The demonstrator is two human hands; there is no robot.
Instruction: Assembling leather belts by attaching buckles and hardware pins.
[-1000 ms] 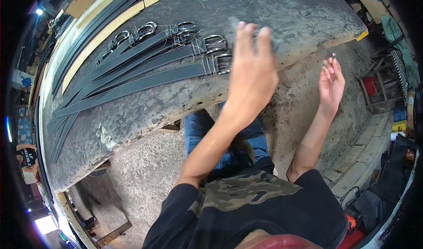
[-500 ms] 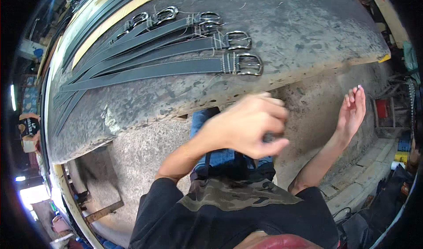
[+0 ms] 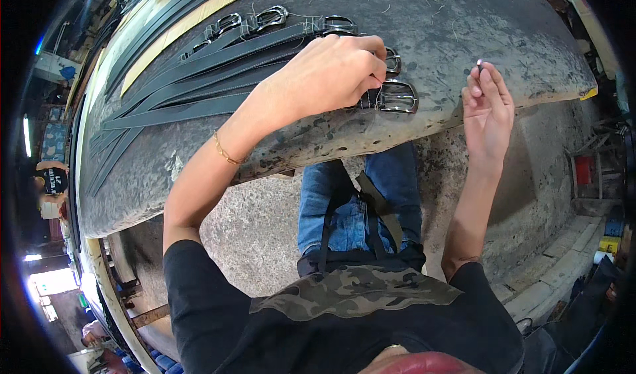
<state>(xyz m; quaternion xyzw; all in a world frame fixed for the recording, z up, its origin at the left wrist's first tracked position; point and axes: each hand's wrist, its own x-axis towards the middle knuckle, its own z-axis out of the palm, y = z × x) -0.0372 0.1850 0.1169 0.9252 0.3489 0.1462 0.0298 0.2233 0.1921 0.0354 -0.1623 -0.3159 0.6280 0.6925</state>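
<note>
**Left hand is back on the nearest belt buckle**

Head view: the left hand [image 3: 331, 76] is now resting on the counter [image 3: 464, 29], whereas half a second ago it was hanging off the edge over the lap. Its grip is pressed together, fingers curled and pinching the strap end of the nearest black belt [image 3: 199, 109] just behind its metal buckle [image 3: 395, 98], which is lying right of the grip near the counter's front edge. Further belts [image 3: 225, 49] are lying in a row beyond the grip, buckles to the right. The right hand [image 3: 487, 109] is holding up well right of the buckle, its fingertips [image 3: 479, 69] pinching something tiny and pale, too small to tell. This looks like work on that buckle end is resuming.
</note>
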